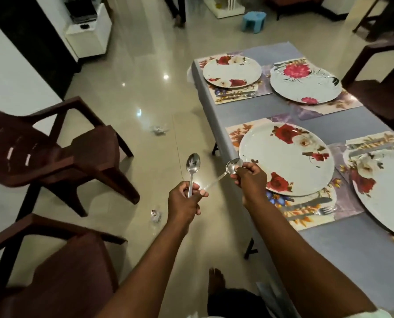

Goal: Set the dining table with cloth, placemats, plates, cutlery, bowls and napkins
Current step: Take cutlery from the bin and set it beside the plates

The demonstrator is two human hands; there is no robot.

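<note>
Head view: left hand (184, 200) fingers curled round upright steel spoon (192, 167); right hand (251, 177) pinched second steel spoon's bowl (233, 165) beside near rose-patterned white plate (286, 158) on counter. Best regrip by handle, lay beside knife (306, 204).

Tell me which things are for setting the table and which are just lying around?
For the job: spoons in left hand and right hand, plates, placemats, knife and fork, tablecloth.

Just lying about: crumpled wrappers on the floor, blue stool, brown chairs.
</note>
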